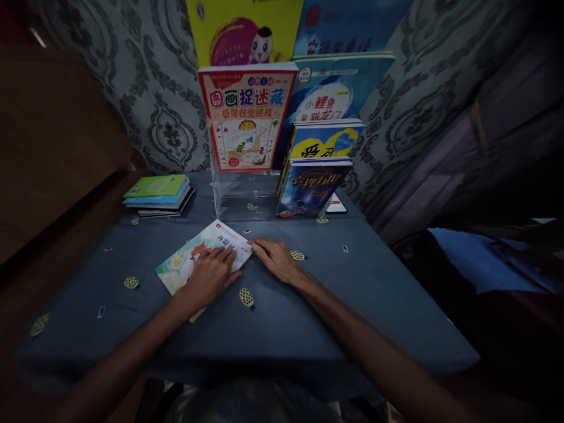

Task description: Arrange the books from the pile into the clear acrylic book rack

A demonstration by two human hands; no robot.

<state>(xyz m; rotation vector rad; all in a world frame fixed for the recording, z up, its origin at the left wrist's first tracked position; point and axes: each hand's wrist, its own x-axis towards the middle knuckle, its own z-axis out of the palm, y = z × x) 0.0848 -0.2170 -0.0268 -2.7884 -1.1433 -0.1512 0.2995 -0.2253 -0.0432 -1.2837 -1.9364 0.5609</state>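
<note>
A thin picture book (180, 263) with a pale green and white cover lies at a slant on the dark blue-grey tablecloth. My left hand (212, 271) rests flat across its cover, fingers stretched and slightly apart, hiding part of the picture. At the book's right corner is my right hand (277, 258), its thumb and fingertips closed on the edge. Just behind the book stands a clear display rack (247, 205). The rack's left side holds a red-bordered book (247, 120), and its lower right holds a dark blue book (312, 188).
A small stack of books (156, 191) with a green one on top lies at the back left. Taller books (247, 29) fill the rack's upper tiers. A phone (337, 204) lies partly behind the rack. Patterned curtains (171, 132) hang behind the table (379, 305).
</note>
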